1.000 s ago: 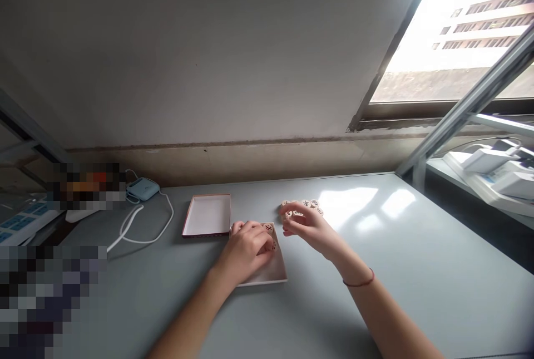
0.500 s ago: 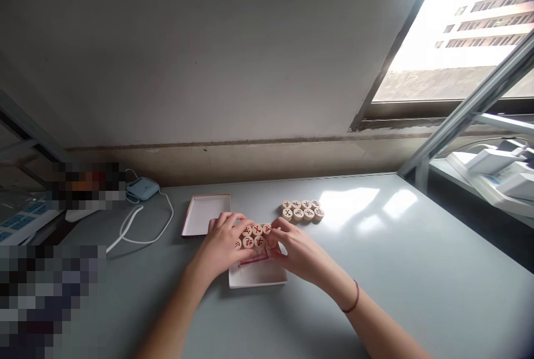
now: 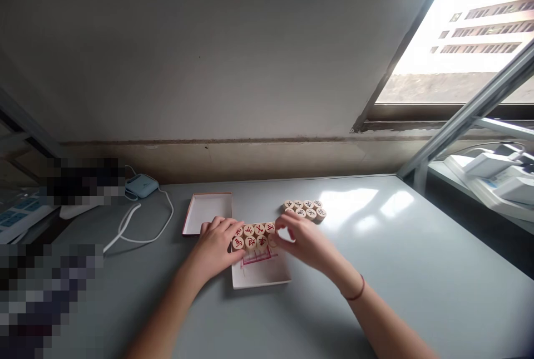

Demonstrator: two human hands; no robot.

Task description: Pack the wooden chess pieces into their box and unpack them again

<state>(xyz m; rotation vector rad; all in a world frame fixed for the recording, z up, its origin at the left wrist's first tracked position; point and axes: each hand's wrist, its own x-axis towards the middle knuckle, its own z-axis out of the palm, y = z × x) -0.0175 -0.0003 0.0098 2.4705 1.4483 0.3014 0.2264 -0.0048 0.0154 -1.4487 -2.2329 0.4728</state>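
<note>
Two rows of round wooden Chinese chess pieces with red characters [image 3: 259,230] lie face up at the far end of a shallow white box [image 3: 267,276]. My left hand [image 3: 217,245] holds the left end of the rows, fingers on the far side and thumb on the near side. At the right end, my right hand [image 3: 306,242] curls its thumb and index finger against the end pieces, partly hiding them. Pink lines show on the box floor beside the pieces. Beyond my right hand, two rows of pieces with black characters [image 3: 308,205] rest on the grey table.
An open box lid [image 3: 207,211] lies left of the pieces on the table [image 3: 396,270]. Farther left are a light blue device [image 3: 142,185] and a looped white cable [image 3: 156,241]. A metal frame [image 3: 442,136] and white adapters [image 3: 490,161] stand at the right.
My right hand has shifted slightly right, its thumb and index finger forming a more open loop. My left hand has moved back a little, uncovering more of the left-end pieces.
</note>
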